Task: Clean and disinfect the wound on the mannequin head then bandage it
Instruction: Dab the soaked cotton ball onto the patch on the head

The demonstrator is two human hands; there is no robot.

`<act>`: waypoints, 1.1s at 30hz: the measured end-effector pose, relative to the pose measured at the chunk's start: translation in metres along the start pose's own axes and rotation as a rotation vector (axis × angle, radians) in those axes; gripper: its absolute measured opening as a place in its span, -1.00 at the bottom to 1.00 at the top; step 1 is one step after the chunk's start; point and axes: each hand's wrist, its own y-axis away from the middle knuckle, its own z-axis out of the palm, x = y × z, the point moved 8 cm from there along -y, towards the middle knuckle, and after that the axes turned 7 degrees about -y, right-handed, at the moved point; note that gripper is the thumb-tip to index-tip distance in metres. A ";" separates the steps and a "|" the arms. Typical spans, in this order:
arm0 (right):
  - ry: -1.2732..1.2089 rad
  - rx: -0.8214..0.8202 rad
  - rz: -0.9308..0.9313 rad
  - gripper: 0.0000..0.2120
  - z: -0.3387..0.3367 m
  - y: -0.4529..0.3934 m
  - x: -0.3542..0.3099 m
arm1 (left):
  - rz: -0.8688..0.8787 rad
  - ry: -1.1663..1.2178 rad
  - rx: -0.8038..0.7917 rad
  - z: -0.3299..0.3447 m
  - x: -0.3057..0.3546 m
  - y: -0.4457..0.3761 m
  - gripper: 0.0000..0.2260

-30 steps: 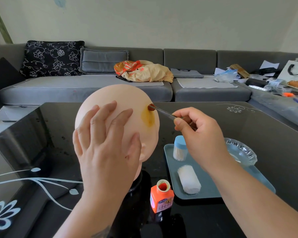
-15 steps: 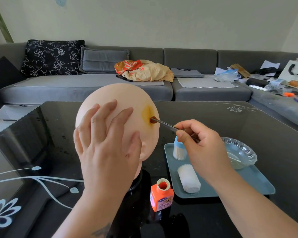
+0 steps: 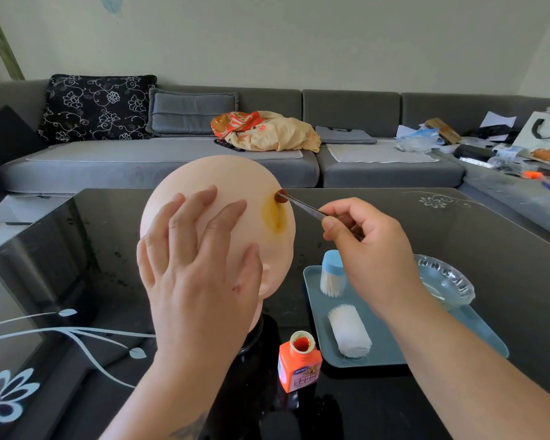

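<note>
The black glass counter (image 3: 458,236) carries everything. On it the mannequin head (image 3: 235,185) stands upright on a dark stand, a yellow-brown stain (image 3: 273,215) on its right side. Your left hand (image 3: 197,265) lies flat on the head, fingers spread. Your right hand (image 3: 372,249) pinches metal tweezers (image 3: 305,206), which grip a dark soaked cotton ball (image 3: 280,196) touching the top of the stain. Right of the head, a blue tray (image 3: 391,354) holds a glass dish (image 3: 448,281), a gauze roll (image 3: 350,331) and a swab jar (image 3: 331,274) — the open orange bottle (image 3: 299,363) stands just beside the tray's near-left corner
</note>
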 end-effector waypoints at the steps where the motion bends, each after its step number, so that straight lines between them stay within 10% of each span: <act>1: 0.002 -0.002 0.004 -0.87 0.000 0.000 0.001 | 0.000 -0.001 0.000 0.000 0.000 0.000 -0.62; 33: -0.179 -0.067 0.191 -0.77 0.010 0.033 0.022 | -0.003 0.004 -0.007 0.002 -0.002 0.000 -0.61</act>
